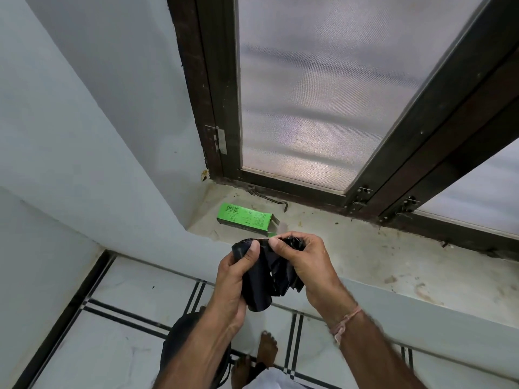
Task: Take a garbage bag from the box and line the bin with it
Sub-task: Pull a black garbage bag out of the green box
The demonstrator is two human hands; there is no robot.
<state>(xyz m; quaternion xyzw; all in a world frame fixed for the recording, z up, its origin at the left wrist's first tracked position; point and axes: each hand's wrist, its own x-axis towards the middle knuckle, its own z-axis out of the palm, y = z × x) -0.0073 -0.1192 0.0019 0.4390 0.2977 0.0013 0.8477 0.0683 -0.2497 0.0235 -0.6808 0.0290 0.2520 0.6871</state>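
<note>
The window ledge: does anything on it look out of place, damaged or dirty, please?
Nothing damaged. The green box lies flat on the ledge with one end flap open; the ledge is stained and dirty. A metal hook lies unfastened by the frame.

Soft daylight through the window mesh [323, 88], cool dim cast on the wall [70, 122], faint shadows on the sill [365, 262], garbage bag [259, 282] near-featureless black, window frame [438, 113] bent by wide-angle distortion, slight blur at the bottom edge

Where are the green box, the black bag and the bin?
green box [244, 219], head view, on its top face.
black bag [258, 292], head view, on its rolled lower part.
bin [174, 341], head view, on its dark edge by the floor.
</note>
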